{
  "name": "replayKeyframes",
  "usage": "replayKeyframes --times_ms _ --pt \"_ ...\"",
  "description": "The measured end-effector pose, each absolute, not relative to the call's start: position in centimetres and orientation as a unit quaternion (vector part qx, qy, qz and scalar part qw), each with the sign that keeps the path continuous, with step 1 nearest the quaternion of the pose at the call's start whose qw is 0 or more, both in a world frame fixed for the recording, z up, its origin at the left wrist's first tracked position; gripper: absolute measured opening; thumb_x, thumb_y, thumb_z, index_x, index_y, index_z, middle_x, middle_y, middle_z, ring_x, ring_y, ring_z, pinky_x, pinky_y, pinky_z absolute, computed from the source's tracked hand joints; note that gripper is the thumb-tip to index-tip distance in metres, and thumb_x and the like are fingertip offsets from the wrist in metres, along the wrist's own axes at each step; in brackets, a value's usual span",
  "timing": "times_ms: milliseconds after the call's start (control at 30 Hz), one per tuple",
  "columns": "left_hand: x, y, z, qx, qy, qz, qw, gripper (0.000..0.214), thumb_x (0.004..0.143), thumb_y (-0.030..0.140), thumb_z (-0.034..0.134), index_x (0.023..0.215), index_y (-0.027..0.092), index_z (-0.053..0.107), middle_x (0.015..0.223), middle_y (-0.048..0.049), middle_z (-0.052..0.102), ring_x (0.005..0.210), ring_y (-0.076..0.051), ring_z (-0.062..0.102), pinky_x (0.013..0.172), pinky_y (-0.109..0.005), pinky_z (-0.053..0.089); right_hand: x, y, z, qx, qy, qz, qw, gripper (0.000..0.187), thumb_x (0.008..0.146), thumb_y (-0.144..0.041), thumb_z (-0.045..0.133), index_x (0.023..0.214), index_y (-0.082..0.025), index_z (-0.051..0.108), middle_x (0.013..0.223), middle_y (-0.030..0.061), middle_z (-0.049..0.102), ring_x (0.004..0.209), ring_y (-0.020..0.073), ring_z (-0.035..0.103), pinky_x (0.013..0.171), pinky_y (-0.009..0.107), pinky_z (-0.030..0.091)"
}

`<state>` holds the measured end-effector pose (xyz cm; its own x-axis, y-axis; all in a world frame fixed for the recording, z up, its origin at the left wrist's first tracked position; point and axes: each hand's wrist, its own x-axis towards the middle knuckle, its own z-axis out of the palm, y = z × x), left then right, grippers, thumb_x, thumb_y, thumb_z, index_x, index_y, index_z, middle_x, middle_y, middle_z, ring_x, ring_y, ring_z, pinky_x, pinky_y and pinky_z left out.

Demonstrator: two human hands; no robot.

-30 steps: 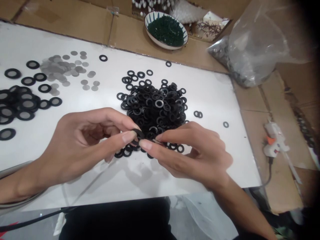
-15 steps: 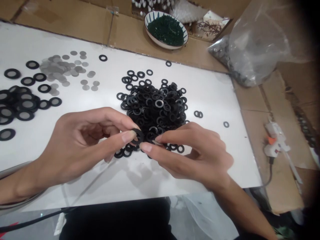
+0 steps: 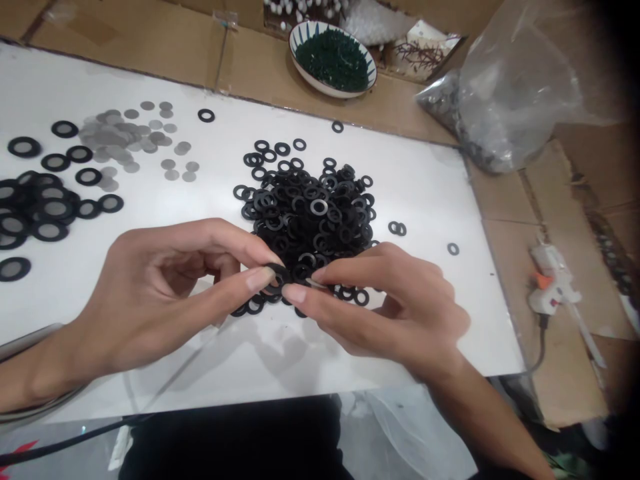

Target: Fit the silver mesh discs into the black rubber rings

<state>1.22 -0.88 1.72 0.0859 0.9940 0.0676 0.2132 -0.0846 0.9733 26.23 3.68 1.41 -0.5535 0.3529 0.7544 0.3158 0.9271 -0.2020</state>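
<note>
Workshop, probably small-scale handwork: white table (image 3: 425,180) with bulk rings (image 3: 320,220) in a heap, loose discs (image 3: 117,137), clear bag (image 3: 505,100) of small bits, glue gun (image 3: 550,283) at right, cardboard (image 3: 140,43) around the edges.

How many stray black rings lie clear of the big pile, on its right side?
3: two overlapping rings just right of the pile, and a single ring farther right. The right hand may hide others.
</note>
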Motion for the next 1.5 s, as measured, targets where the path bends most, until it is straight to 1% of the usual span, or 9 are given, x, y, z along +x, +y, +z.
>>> replayKeyframes --times_ms 100,367,633,800,867,967,1100,1233,1500 --pt "1.3 -0.8 1.7 0.592 0.503 0.446 0.445 0.011 0.089 0.024 0.089 0.094 0.033 0.087 0.086 0.0039 0.084 0.049 -0.009 0.062 0.039 -0.020 0.046 26.3 3.7 1.5 -0.184 -0.884 0.027 0.429 0.013 0.098 -0.011 0.083 0.105 -0.021 0.088 0.087 0.0012 0.082 0.067 0.0120 0.071 0.055 0.029 0.057" --pt "1.3 -0.9 1.7 0.591 0.503 0.445 0.446 0.007 0.091 0.025 0.088 0.093 0.032 0.086 0.083 0.0046 0.082 0.046 -0.007 0.059 0.038 -0.019 0.046 26.3 3.6 1.3 -0.194 -0.886 0.032 0.421 0.014 0.101 -0.013 0.080 0.106 -0.024 0.086 0.088 -0.0006 0.082 0.070 0.0113 0.072 0.057 0.027 0.059" --pt "0.8 -0.8 0.8 0.581 0.518 0.442 0.446 0.007 0.095 0.032 0.088 0.101 0.036 0.088 0.087 0.0064 0.084 0.042 -0.007 0.061 0.037 -0.019 0.048 26.2 3.8 0.6 -0.191 -0.872 0.044 0.448 0.023 0.096 -0.008 0.081 0.111 -0.025 0.085 0.091 -0.0019 0.084 0.064 0.0092 0.069 0.057 0.025 0.059" --pt "0.6 -1.0 0.2 0.579 0.533 0.441 0.432 0.012 0.096 0.034 0.090 0.107 0.034 0.088 0.078 0.0074 0.081 0.046 -0.010 0.070 0.042 -0.021 0.055 25.4 3.6 1.2 -0.205 -0.826 0.195 0.487 0.029 0.093 0.001 0.082 0.113 -0.020 0.081 0.100 0.0017 0.090 0.078 0.0139 0.083 0.070 0.026 0.070" --pt "0.7 -1.2 0.2 0.580 0.535 0.444 0.426 0.011 0.095 0.035 0.091 0.106 0.034 0.088 0.082 0.0075 0.083 0.051 -0.012 0.074 0.046 -0.022 0.058 25.1 3.5 1.1 -0.206 -0.800 0.271 0.495 0.024 0.095 -0.001 0.084 0.110 -0.019 0.081 0.099 0.0029 0.090 0.082 0.0153 0.086 0.072 0.027 0.071" --pt "0.9 -1.4 0.3 0.579 0.533 0.447 0.426 0.010 0.095 0.033 0.091 0.103 0.038 0.089 0.084 0.0076 0.084 0.056 -0.013 0.078 0.052 -0.022 0.062 25.0 3.7 0.6 -0.199 -0.768 0.340 0.505 0.011 0.099 -0.007 0.083 0.103 -0.018 0.082 0.096 0.0038 0.089 0.083 0.0164 0.086 0.067 0.026 0.069" --pt "0.9 -1.5 0.5 0.579 0.528 0.438 0.440 0.011 0.096 0.032 0.090 0.102 0.040 0.089 0.076 0.0064 0.082 0.056 -0.014 0.078 0.052 -0.023 0.061 25.2 4.0 0.3 -0.203 -0.757 0.372 0.497 0.014 0.091 -0.006 0.091 0.099 -0.016 0.086 0.097 0.0048 0.086 0.089 0.0159 0.084 0.075 0.025 0.070" --pt "0.9 -1.4 0.4 0.584 0.519 0.438 0.445 0.011 0.096 0.033 0.090 0.102 0.042 0.090 0.077 0.0051 0.083 0.057 -0.014 0.077 0.054 -0.024 0.063 25.4 4.1 0.5 -0.228 -0.746 0.393 0.486 0.022 0.086 -0.003 0.093 0.098 -0.021 0.089 0.099 0.0024 0.083 0.089 0.0143 0.081 0.078 0.025 0.070" --pt "1.0 -1.5 0.0 0.590 0.489 0.447 0.462 0.007 0.097 0.033 0.089 0.100 0.039 0.092 0.099 -0.0004 0.089 0.060 -0.016 0.078 0.055 -0.029 0.065 25.1 3.7 0.1 -0.224 -0.728 0.432 0.483 0.017 0.089 -0.005 0.092 0.101 -0.017 0.089 0.105 0.0081 0.087 0.094 0.0190 0.086 0.080 0.029 0.074"
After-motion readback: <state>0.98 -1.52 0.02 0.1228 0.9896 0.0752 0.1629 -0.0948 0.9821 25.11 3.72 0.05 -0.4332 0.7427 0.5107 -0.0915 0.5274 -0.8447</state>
